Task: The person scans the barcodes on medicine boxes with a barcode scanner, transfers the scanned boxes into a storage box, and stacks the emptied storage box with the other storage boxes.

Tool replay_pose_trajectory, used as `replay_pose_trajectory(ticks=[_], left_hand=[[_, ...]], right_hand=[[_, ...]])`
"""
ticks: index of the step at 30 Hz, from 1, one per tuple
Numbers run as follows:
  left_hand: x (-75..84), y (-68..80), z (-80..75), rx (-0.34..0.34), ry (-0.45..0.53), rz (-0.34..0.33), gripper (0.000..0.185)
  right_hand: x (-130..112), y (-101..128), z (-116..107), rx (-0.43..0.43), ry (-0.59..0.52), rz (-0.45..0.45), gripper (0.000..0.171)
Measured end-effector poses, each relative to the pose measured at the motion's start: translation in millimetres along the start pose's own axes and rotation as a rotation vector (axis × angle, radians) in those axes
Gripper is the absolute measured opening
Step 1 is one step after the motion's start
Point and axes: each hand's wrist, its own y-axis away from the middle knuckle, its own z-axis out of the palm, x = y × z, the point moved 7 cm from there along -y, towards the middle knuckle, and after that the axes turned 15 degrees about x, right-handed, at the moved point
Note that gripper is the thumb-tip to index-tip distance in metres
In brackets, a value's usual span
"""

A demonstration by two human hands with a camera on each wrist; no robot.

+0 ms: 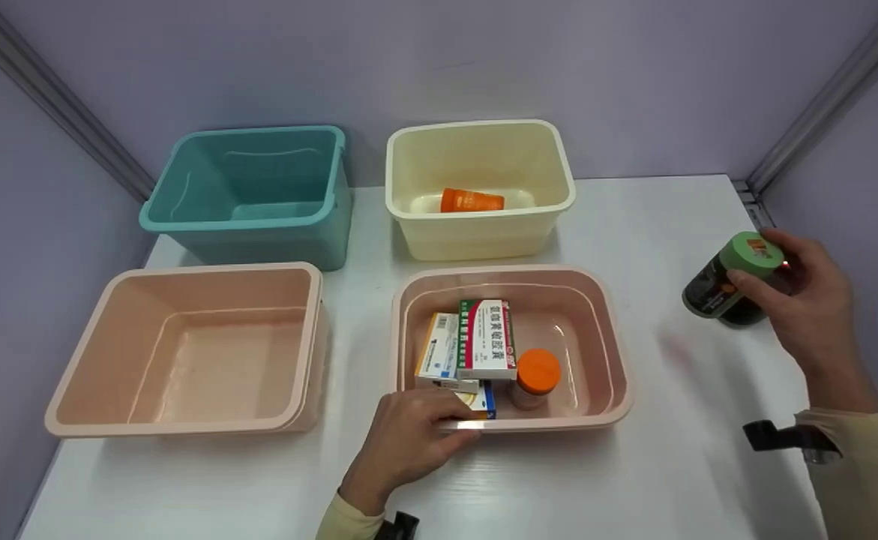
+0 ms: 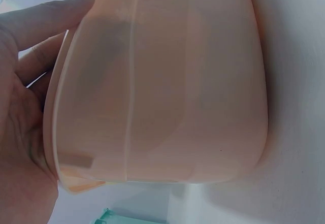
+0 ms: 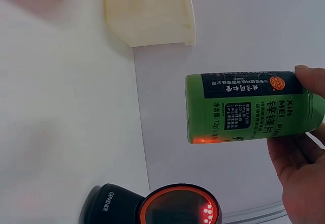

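Observation:
My right hand (image 1: 813, 300) holds a pill bottle (image 1: 714, 286) with a green cap above the right side of the table, thumb and fingers round its cap end. In the right wrist view the bottle (image 3: 244, 107) lies sideways, its green and black printed label showing. My left hand (image 1: 416, 435) grips the near rim of a pink bin (image 1: 603, 360), thumb outside and fingers over the edge. Inside that bin lie several medicine boxes (image 1: 487, 337) and an upright bottle with an orange cap (image 1: 538, 371). A black device with a round, red-ringed screen (image 3: 180, 206) stands below the held bottle.
A second pink bin (image 1: 311, 360) stands at the left, with a teal bin (image 1: 259, 244) behind it. The cream bin (image 1: 476, 236) at the back holds an orange tube-like container (image 1: 472, 200). Purple-grey walls (image 1: 633, 75) enclose the white table (image 1: 671, 465).

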Motion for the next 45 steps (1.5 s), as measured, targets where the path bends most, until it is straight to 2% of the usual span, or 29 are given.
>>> replay_pose_trajectory(ticks=[8, 15, 24, 31, 40, 43, 45], left_hand=[[-0.6, 3.3, 0.3, 0.002, 0.003, 0.004, 0.010], [-0.4, 2.7, -0.1, 0.014, 0.007, 0.016, 0.011], [-0.4, 0.8, 0.8, -0.009, 0.010, 0.004, 0.011], [0.6, 1.0, 0.7, -0.003, 0.001, 0.015, 0.012], [0.2, -0.2, 0.2, 0.005, -0.005, 0.009, 0.011], [0.0, -0.7, 0.0, 0.013, -0.004, 0.012, 0.010], [-0.3, -0.8, 0.4, 0.013, -0.002, 0.011, 0.010]], right_hand=[[-14, -1, 15, -0.080, 0.021, -0.048, 0.061], [-36, -9, 30, -0.090, 0.012, -0.136, 0.060], [-53, -16, 48, -0.103, 0.026, -0.257, 0.058], [-67, -15, 65, -0.185, -0.007, -0.349, 0.060], [-79, -17, 84, -0.235, -0.025, -0.336, 0.068], [-86, -18, 91, -0.243, -0.050, -0.367, 0.066], [-98, -15, 94, -0.244, -0.070, -0.381, 0.064]])
